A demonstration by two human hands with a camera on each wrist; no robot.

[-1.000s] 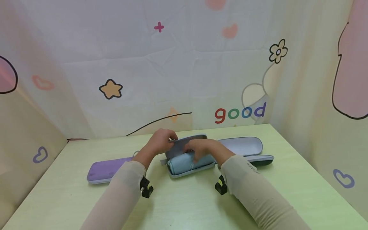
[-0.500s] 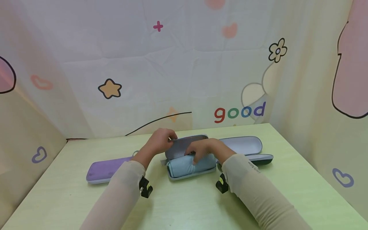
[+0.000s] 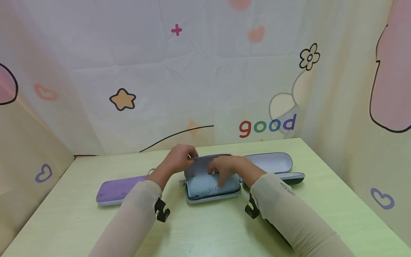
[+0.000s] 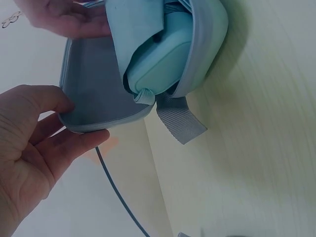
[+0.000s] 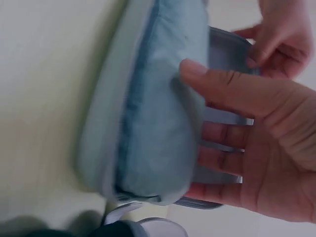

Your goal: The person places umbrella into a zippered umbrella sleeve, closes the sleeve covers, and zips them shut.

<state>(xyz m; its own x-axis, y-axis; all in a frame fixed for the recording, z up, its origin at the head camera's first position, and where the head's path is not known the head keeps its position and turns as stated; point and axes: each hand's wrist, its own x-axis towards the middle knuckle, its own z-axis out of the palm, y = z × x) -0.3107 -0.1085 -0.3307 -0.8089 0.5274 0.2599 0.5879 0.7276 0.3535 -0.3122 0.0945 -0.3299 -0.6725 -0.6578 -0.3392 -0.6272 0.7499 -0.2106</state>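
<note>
A pale blue case [image 3: 213, 197] lies with its lid [image 3: 198, 167] raised at the back. My left hand [image 3: 179, 157] pinches the lid's left corner, thumb on one face and fingers on the other, in the left wrist view. Inside the case rests a light blue cloth bundle [image 3: 200, 185]; its loose end shows a smooth teal object [image 4: 163, 59] within the cloth. My right hand [image 3: 227, 166] is at the bundle. In the right wrist view its thumb lies over the cloth [image 5: 163, 113], while the straight fingers reach behind, between cloth and lid.
A closed purple case [image 3: 120, 189] lies to the left on the pale table [image 3: 199, 228]. At the right, behind my right forearm, another case stands open, with a light lid [image 3: 271, 162] and a dark base [image 3: 294, 179]. A printed curtain [image 3: 160, 89] hangs behind the table.
The pale blue case has shifted slightly toward me, and its lid edge sits a bit lower. My right hand has moved slightly right along the bundle; my left hand has barely moved.
</note>
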